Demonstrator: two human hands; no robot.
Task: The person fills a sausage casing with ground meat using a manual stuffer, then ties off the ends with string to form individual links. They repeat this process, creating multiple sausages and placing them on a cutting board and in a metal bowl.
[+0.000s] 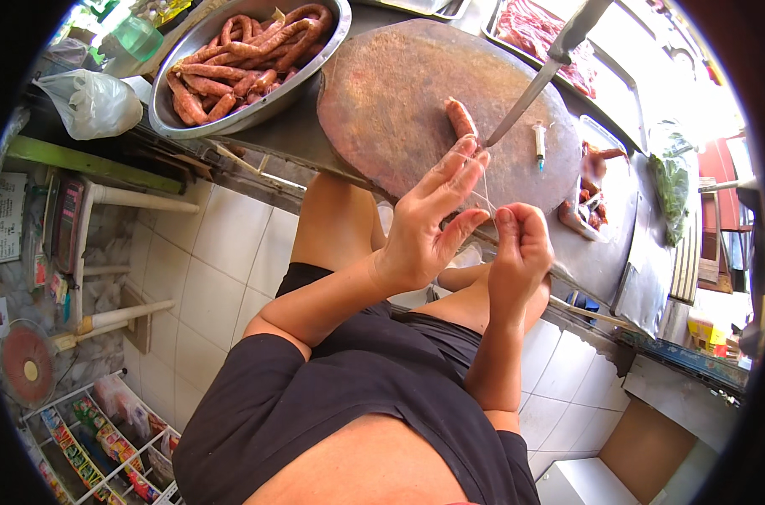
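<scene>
A short raw sausage (461, 116) lies on a large, worn wooden chopping board (391, 93), just beyond my left fingertips. My left hand (429, 219) is held at the board's near edge, fingers stretched out and thumb spread away from them. A thin white string (487, 192) runs across its fingers toward my right hand. Thumb and forefinger of my right hand (524, 238) are pinched on that string. Whether the string is tied to the sausage cannot be made out. A large knife (525, 97) leans over the board, its tip close to my left fingertips.
A metal basin (167, 114) heaped with sausages (247, 55) stands at the left. On the board's right lies a syringe (540, 145). Beyond are a plastic container (578, 215) with dark red pieces, a tray of raw meat (541, 38) and green leaves in plastic (670, 181).
</scene>
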